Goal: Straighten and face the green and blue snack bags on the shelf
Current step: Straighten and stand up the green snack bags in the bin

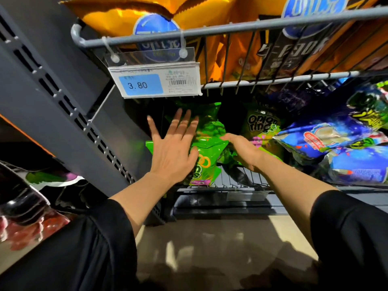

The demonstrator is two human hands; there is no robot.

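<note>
Both hands work a front green onion-ring bag on the lower wire shelf.

The left hand [174, 148] is spread flat, fingers straight, lying against the left face of the front green onion-ring bag [206, 158], which stands tilted at the near edge of the lower wire shelf [247, 181]. The right hand [243, 150] curls its fingers around the crumpled top right part of that same bag. Farther back, another green bag [201, 114] stands behind it, and a green "onion rings" bag [262, 127] sits to the right, facing outward. The blue snack bags [327, 139] lie piled and slanted at the right end of the shelf. Above, an upper wire basket [231, 32] holds orange snack bags [210, 9], with a price tag [155, 82] reading 3.80 hanging from its rail. Both forearms emerge from black sleeves [352, 234].
</note>
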